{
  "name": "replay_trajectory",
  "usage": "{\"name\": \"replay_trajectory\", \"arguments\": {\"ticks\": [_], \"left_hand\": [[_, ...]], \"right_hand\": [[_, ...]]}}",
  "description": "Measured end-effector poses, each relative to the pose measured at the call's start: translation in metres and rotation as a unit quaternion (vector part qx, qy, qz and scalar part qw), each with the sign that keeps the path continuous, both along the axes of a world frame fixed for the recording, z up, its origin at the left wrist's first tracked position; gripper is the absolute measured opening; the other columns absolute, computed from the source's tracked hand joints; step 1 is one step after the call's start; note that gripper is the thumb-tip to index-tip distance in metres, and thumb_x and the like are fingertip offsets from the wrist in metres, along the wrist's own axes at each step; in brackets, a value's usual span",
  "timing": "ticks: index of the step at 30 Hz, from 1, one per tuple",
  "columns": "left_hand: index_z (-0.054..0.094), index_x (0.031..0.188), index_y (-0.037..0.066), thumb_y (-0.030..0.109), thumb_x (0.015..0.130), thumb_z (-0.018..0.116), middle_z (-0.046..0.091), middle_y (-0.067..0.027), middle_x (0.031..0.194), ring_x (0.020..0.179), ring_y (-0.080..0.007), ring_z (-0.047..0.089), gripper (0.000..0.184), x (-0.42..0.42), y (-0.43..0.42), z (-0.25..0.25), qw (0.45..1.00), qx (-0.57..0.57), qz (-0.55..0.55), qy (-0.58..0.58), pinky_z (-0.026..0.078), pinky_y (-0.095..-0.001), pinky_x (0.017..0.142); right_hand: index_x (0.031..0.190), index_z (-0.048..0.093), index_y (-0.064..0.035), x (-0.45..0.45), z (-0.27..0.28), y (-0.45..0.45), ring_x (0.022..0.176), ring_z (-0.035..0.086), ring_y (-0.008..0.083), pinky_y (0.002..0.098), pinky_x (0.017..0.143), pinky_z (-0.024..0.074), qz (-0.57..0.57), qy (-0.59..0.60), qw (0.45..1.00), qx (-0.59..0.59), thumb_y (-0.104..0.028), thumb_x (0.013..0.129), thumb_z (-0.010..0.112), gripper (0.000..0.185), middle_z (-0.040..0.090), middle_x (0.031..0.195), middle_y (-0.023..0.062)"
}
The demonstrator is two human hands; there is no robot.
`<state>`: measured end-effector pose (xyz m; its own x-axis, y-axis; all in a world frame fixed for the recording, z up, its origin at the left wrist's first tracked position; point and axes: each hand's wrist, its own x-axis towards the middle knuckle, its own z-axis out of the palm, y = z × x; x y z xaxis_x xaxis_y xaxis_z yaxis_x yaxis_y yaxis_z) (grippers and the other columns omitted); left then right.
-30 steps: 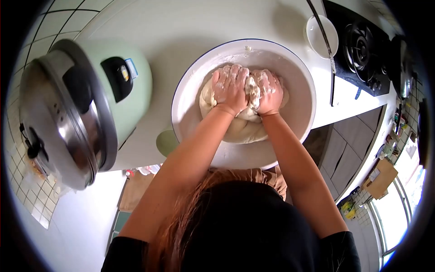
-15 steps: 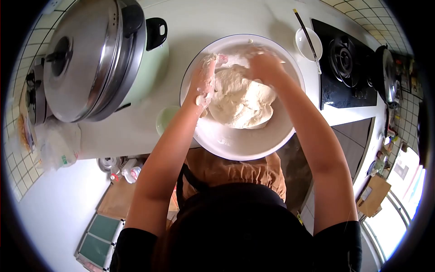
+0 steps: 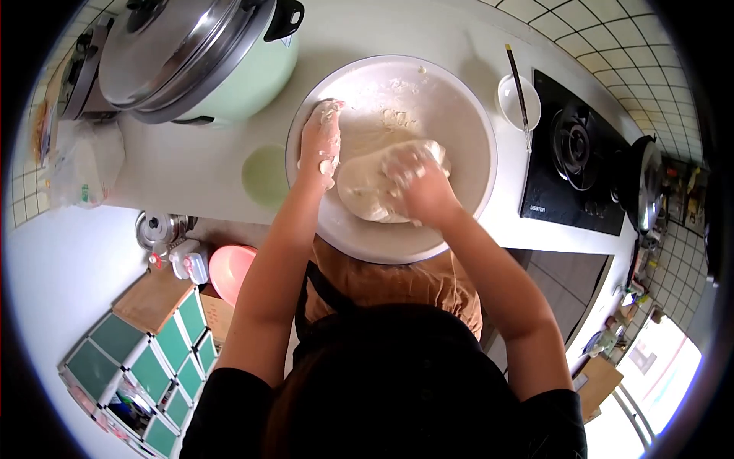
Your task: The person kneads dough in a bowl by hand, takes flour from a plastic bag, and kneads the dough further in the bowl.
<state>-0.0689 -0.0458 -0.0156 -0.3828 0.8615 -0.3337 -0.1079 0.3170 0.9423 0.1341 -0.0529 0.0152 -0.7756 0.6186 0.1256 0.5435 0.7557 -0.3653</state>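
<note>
A pale lump of dough (image 3: 363, 187) lies in a wide white bowl (image 3: 474, 153) on the counter. My right hand (image 3: 420, 187) is on top of the dough at its right side. Its fingers are smeared by motion, so how far they are bent does not show. Along the inner left wall of the bowl is my left hand (image 3: 321, 138), apart from the dough and seen edge-on. Bits of dough stick to its skin and wrist, and its fingers are mostly hidden. Loose dough scraps (image 3: 397, 118) cling to the bowl behind the lump.
A large pale green cooker (image 3: 252, 76) with a steel lid stands at back left. Left of the bowl is a light green round item (image 3: 264, 176). To the right sit a small white bowl (image 3: 508, 103) with a chopstick-like stick (image 3: 518, 88) across it and a black stove (image 3: 569, 191).
My right hand has come from the bowl's far side down onto the dough. The dough looks flatter and smoother. My left hand has moved off it toward the left wall. The view has shifted.
</note>
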Motion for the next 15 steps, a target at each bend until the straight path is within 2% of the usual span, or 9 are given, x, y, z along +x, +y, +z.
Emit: {"name": "replay_trajectory", "arguments": {"ticks": [2, 3, 4, 5, 6, 10, 12, 14, 15], "left_hand": [[0.061, 0.109, 0.007, 0.036, 0.094, 0.043, 0.062, -0.0086, 0.101, 0.085, -0.0179, 0.055, 0.038, 0.011, -0.001, 0.004, 0.999, -0.029, -0.025, 0.005, 0.043, -0.0295, 0.079], [0.059, 0.111, 0.003, 0.040, 0.094, 0.043, 0.061, -0.0148, 0.112, 0.101, -0.0286, 0.057, 0.044, 0.019, -0.007, 0.011, 0.986, -0.013, -0.103, 0.127, 0.042, -0.0341, 0.088], [0.057, 0.113, 0.001, 0.044, 0.093, 0.041, 0.057, -0.0193, 0.120, 0.112, -0.0361, 0.052, 0.050, 0.032, -0.012, 0.034, 0.978, -0.056, -0.177, 0.091, 0.040, -0.0392, 0.094], [0.056, 0.123, 0.005, 0.043, 0.093, 0.044, 0.058, -0.0122, 0.123, 0.118, -0.0222, 0.050, 0.050, 0.041, -0.019, 0.038, 0.950, -0.120, -0.271, 0.095, 0.036, -0.0335, 0.100], [0.054, 0.126, 0.008, 0.041, 0.095, 0.043, 0.057, -0.0145, 0.125, 0.116, -0.0247, 0.052, 0.046, 0.053, -0.029, 0.011, 0.926, -0.091, -0.355, 0.095, 0.038, -0.0342, 0.098], [0.045, 0.134, 0.012, 0.026, 0.082, 0.054, 0.055, -0.0192, 0.123, 0.108, -0.0359, 0.055, 0.054, 0.068, -0.046, 0.023, 0.839, -0.131, -0.462, 0.257, 0.044, -0.0427, 0.091], [0.044, 0.135, 0.013, 0.025, 0.081, 0.054, 0.054, -0.0180, 0.125, 0.108, -0.0361, 0.055, 0.056, 0.065, -0.046, 0.028, 0.839, -0.144, -0.463, 0.246, 0.043, -0.0427, 0.091], [0.043, 0.136, 0.014, 0.025, 0.079, 0.055, 0.054, -0.0174, 0.126, 0.109, -0.0364, 0.055, 0.059, 0.064, -0.049, 0.027, 0.846, -0.118, -0.451, 0.258, 0.043, -0.0427, 0.091], [0.042, 0.137, 0.014, 0.025, 0.078, 0.056, 0.054, -0.0174, 0.126, 0.109, -0.0366, 0.055, 0.061, 0.068, -0.056, 0.019, 0.850, -0.085, -0.440, 0.277, 0.043, -0.0427, 0.092]], "right_hand": [[0.103, 0.063, -0.0079, 0.025, 0.022, -0.028, 0.107, 0.053, 0.0330, 0.0476, 0.097, 0.0393, -0.015, 0.033, 0.996, -0.077, -0.023, 0.068, 0.073, 0.040, 0.060, 0.108, 0.0124], [0.102, 0.063, -0.0085, 0.034, 0.033, -0.041, 0.106, 0.054, 0.0329, 0.0474, 0.096, 0.0406, -0.030, 0.039, 0.995, -0.089, -0.022, 0.068, 0.073, 0.039, 0.060, 0.107, 0.0123], [0.103, 0.064, -0.0089, 0.042, 0.040, -0.049, 0.106, 0.054, 0.0316, 0.0452, 0.093, 0.0425, -0.025, 0.037, 0.993, -0.107, -0.021, 0.069, 0.072, 0.037, 0.060, 0.107, 0.0116], [0.103, 0.064, -0.0093, 0.050, 0.044, -0.056, 0.106, 0.054, 0.0303, 0.0430, 0.091, 0.0444, -0.020, 0.036, 0.991, -0.126, -0.020, 0.070, 0.071, 0.035, 0.060, 0.107, 0.0108], [0.103, 0.064, -0.0097, 0.055, 0.047, -0.056, 0.106, 0.054, 0.0290, 0.0408, 0.089, 0.0464, -0.016, 0.033, 0.989, -0.144, -0.019, 0.071, 0.071, 0.034, 0.060, 0.108, 0.0101], [0.103, 0.063, -0.0024, 0.076, 0.071, -0.018, 0.099, 0.059, 0.0240, 0.0341, 0.088, 0.0458, -0.054, 0.183, 0.815, -0.547, -0.014, 0.076, 0.066, 0.029, 0.060, 0.109, 0.0108], [0.099, 0.066, -0.0056, 0.073, 0.065, 0.007, 0.086, 0.061, 0.0194, 0.0340, 0.078, 0.0510, -0.219, 0.295, 0.744, -0.559, -0.015, 0.080, 0.068, 0.022, 0.061, 0.105, 0.0095], [0.105, 0.062, -0.0024, 0.054, 0.063, 0.048, 0.096, 0.062, 0.0220, 0.0370, 0.084, 0.0498, -0.237, 0.036, 0.904, -0.353, -0.009, 0.077, 0.064, 0.030, 0.063, 0.104, 0.0117], [0.109, 0.062, -0.0037, 0.042, 0.053, 0.065, 0.095, 0.062, 0.0224, 0.0376, 0.085, 0.0499, -0.172, 0.022, 0.937, -0.303, -0.013, 0.079, 0.063, 0.032, 0.064, 0.103, 0.0114]]}}
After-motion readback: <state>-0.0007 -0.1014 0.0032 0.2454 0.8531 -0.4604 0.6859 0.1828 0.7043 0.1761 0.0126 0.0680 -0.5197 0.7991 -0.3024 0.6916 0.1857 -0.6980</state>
